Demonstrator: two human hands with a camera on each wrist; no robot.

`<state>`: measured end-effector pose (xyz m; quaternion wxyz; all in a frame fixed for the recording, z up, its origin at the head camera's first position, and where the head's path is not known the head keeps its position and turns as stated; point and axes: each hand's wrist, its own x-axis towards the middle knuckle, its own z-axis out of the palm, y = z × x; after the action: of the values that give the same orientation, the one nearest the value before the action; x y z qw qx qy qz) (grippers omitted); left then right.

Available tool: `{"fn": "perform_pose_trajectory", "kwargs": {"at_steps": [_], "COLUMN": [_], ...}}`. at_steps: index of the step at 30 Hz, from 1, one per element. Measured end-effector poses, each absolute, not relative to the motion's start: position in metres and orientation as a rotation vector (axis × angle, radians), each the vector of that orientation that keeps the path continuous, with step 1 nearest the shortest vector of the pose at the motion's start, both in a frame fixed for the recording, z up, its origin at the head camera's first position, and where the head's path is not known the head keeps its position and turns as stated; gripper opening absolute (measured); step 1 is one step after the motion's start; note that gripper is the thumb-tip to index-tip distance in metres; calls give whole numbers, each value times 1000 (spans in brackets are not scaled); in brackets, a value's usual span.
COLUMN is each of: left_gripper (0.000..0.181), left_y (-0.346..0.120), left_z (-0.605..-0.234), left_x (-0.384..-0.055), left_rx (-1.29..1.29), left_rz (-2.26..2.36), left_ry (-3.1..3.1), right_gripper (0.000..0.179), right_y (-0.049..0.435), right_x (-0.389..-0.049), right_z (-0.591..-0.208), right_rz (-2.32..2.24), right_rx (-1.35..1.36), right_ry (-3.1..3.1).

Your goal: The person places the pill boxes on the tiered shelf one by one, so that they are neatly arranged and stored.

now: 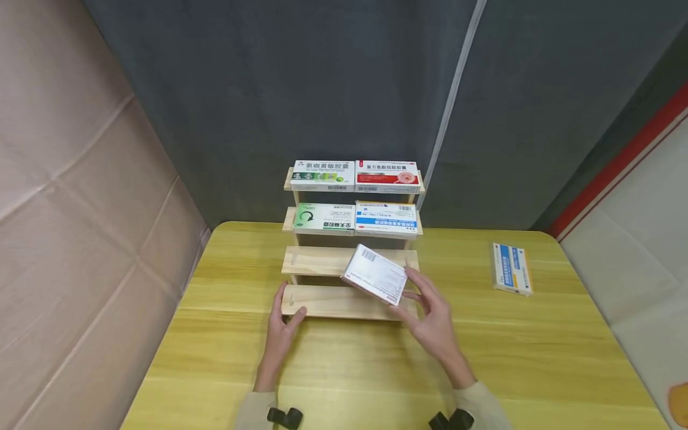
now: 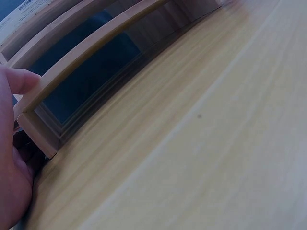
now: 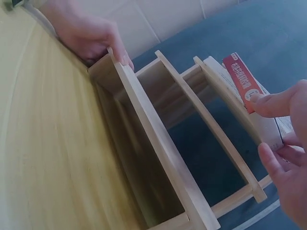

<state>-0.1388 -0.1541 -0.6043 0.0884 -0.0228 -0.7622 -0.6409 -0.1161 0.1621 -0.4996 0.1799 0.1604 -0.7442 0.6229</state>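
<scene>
A four-step wooden rack (image 1: 328, 301) stands on the table. At the left end of its lowest step, my left hand (image 1: 280, 340) grips the wood, the thumb on the front edge. My right hand (image 1: 434, 325) pinches a medicine box (image 1: 375, 275) by its right end and holds it tilted above the two lower steps. That box shows a white printed face with a barcode; in the right wrist view a red side panel (image 3: 241, 80) is visible. The left wrist view shows the thumb (image 2: 24, 81) on the step, with the other fingers in shadow at the rack's end.
On the top step lie a green-and-white box (image 1: 322, 174) and a red-and-white box (image 1: 386, 176). The step below carries a green box (image 1: 324, 217) and a blue-and-white box (image 1: 386, 219). Another blue-and-white box (image 1: 512, 269) lies on the table (image 1: 537, 346) at right. A dark curtain (image 1: 269, 89) hangs behind.
</scene>
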Motion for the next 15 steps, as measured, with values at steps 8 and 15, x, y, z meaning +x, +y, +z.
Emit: {"fn": "perform_pose_trajectory", "kwargs": {"at_steps": [8, 15], "left_gripper": [77, 77], "left_y": [-154, -153], "left_z": [-603, -601], "left_x": [-139, -138], "left_rx": [-53, -46], "left_rz": [-1917, -1916], "left_ry": [-2253, -2257], "right_gripper": [80, 78], "right_y": [152, 142], "right_x": [-123, -133], "right_z": [-496, -490], "right_rz": [1678, 1568], "right_rx": [440, 551], "right_ry": [-2242, -2316]}}
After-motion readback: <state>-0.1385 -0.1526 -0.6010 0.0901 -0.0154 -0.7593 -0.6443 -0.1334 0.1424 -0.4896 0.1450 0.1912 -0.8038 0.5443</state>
